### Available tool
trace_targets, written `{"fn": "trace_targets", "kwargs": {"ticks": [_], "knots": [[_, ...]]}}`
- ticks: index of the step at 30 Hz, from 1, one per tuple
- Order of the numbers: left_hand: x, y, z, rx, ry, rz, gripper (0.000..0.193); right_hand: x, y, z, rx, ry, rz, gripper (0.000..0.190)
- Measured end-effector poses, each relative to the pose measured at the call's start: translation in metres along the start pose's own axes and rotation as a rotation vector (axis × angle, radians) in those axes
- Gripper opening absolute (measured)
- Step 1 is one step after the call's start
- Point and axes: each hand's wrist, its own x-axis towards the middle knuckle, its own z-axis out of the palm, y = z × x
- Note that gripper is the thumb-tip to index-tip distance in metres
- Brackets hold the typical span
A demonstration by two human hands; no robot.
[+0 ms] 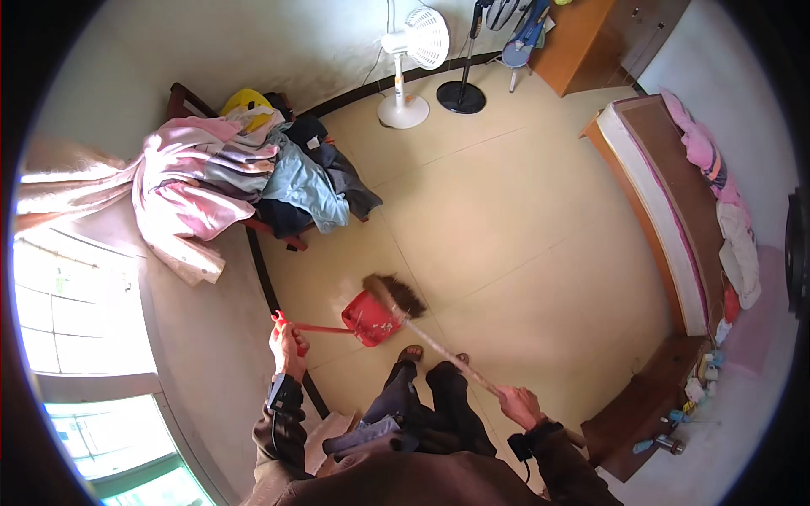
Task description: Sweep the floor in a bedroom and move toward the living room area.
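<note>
My left hand grips the upper end of a red dustpan's handle. The red dustpan rests on the tiled floor in front of my feet, with pale bits of debris in it. Around the wooden stick of a broom my right hand is closed; the stick's end runs on past my wrist. Dark broom bristles lie on the floor at the dustpan's far right edge. The broom head partly covers the pan's rim.
A chair heaped with clothes stands by the left wall. A white fan and a black fan stand are at the back, beside a wooden cabinet. A bed and a brown table line the right.
</note>
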Motion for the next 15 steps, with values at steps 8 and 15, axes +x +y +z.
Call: {"fn": "trace_targets", "kwargs": {"ticks": [8,15], "knots": [[-0.026,0.005,0.01,0.102,-0.081,0.003,0.008,-0.103,-0.028,-0.023,0.199,0.039,0.185,0.031],[-0.035,0.02,0.014,0.158,-0.218,-0.038,0.011,-0.176,-0.051,-0.002,0.515,0.069,0.539,0.034]]}}
